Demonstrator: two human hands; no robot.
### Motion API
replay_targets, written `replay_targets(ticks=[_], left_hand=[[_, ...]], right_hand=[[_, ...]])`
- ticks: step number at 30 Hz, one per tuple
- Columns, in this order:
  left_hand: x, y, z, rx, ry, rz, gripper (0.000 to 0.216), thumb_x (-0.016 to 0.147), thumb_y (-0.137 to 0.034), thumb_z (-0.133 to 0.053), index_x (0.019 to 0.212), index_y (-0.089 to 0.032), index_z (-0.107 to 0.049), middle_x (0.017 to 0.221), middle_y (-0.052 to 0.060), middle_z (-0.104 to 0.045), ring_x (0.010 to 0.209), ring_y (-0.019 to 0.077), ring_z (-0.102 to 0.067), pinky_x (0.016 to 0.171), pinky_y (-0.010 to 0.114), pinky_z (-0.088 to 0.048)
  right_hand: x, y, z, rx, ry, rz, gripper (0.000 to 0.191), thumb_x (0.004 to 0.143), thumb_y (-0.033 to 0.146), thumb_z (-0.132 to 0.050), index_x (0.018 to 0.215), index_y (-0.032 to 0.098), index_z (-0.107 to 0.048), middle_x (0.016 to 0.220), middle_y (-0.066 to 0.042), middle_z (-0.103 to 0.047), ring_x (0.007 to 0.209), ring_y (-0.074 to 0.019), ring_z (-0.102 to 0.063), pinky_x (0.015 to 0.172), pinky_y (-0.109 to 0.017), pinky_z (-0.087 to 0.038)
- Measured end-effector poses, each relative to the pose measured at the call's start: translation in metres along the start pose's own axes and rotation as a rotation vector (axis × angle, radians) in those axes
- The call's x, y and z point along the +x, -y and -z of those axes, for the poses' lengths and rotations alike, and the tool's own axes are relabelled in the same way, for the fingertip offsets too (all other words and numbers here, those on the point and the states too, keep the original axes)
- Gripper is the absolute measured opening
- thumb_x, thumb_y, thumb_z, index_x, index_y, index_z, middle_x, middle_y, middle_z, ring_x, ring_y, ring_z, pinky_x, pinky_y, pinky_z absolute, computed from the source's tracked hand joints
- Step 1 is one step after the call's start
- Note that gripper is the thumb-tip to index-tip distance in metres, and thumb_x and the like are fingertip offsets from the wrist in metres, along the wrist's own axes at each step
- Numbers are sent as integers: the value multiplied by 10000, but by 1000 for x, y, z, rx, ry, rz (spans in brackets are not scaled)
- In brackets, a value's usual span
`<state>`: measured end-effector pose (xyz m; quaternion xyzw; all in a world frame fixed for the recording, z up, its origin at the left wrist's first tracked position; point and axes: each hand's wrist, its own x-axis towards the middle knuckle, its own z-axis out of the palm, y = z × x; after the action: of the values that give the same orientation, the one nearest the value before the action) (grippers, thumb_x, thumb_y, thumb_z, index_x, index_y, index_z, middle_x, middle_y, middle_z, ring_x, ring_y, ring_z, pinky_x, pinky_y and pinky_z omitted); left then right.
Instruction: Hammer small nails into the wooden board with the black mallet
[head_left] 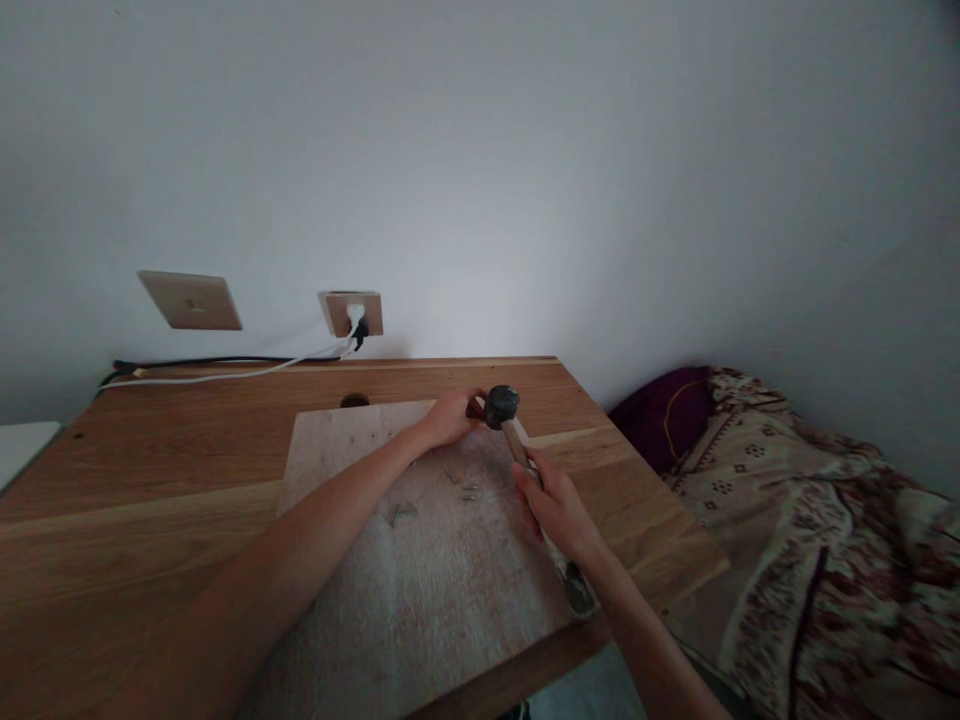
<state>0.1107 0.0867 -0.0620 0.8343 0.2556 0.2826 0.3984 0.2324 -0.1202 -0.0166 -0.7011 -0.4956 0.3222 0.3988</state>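
Observation:
A pale plywood board (420,560) lies on the wooden desk (150,470). My right hand (553,505) is wrapped round the wooden handle of a hammer (504,412), whose dark head hangs over the board's far edge. My left hand (452,415) sits just left of the hammer head with its fingers pinched together; what they pinch is too small to make out. Several small nails (463,487) lie loose on the board between my arms, and a few more nails (401,512) lie further left.
Two wall sockets (352,312) sit above the desk's back edge, with a white and a black cable (225,372) trailing along it. A bed with a patterned cover (810,540) and a dark pillow (667,412) stands to the right. A round cable hole (354,400) is in the desk.

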Motion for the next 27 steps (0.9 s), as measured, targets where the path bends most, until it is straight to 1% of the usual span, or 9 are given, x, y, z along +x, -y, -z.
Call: replay_targets(ticks=[8,11,14,15,17,19,21,24,27], left_hand=[[1,-6,8,5,65,-4,401,767,-84,-705,1164,-135,-678,962,84,-803,883,204,-759,831,320,-576],[-9,-18,27,40,155,-62,537,818,-163,-697,1342,-131,-583,1181,147,-759,966,217,-755,847,326,-580],[-36,-37,49,307,224,-202,614,839,-182,-691,1431,-197,-529,1372,140,-670,1128,255,-707,965,361,-539],[-48,-44,54,413,252,-251,595,835,-157,-689,1409,-229,-552,1356,113,-680,1162,267,-689,992,368,-521],[-74,-57,56,573,314,-326,456,858,-127,-669,1298,-239,-628,1170,83,-750,1050,266,-719,928,358,-530],[-95,-67,50,731,358,-413,265,892,-86,-625,1112,-220,-687,959,67,-766,906,250,-730,830,343,-534],[-109,-72,40,896,364,-510,194,924,-59,-582,997,-204,-688,862,59,-753,838,236,-722,766,334,-525],[-111,-71,30,995,308,-619,172,951,-65,-570,923,-193,-682,828,49,-745,812,215,-712,750,321,-519],[-93,-60,33,865,243,-596,142,934,-87,-613,937,-194,-706,832,43,-743,828,206,-711,775,309,-521]], right_hand=[[-8,-8,-7,153,-28,-15,343,949,571,-524,974,229,-533,527,104,-457,327,-101,-412,306,-218,-345],[-13,-11,-8,215,-46,-63,374,919,611,-557,945,241,-503,553,101,-466,333,-94,-404,292,-213,-343],[-14,-14,-9,224,-20,-90,384,900,617,-581,891,245,-490,579,93,-475,342,-87,-411,287,-211,-353],[-13,-15,-9,225,-12,-96,383,900,616,-580,874,246,-486,580,92,-470,341,-85,-411,285,-209,-350],[-12,-16,-9,232,-2,-99,378,904,612,-577,868,246,-485,581,92,-467,339,-83,-410,282,-206,-344],[-11,-17,-10,234,-5,-98,379,903,612,-580,873,246,-488,584,90,-475,340,-82,-411,281,-204,-336],[-10,-17,-10,230,-18,-104,399,884,630,-593,871,245,-489,595,85,-493,340,-83,-415,280,-209,-334],[-10,-17,-11,229,-35,-116,438,844,667,-613,857,246,-492,590,82,-495,340,-93,-430,279,-222,-340],[-10,-17,-12,239,-35,-116,434,843,667,-614,857,247,-506,579,82,-488,334,-97,-427,281,-229,-345]])
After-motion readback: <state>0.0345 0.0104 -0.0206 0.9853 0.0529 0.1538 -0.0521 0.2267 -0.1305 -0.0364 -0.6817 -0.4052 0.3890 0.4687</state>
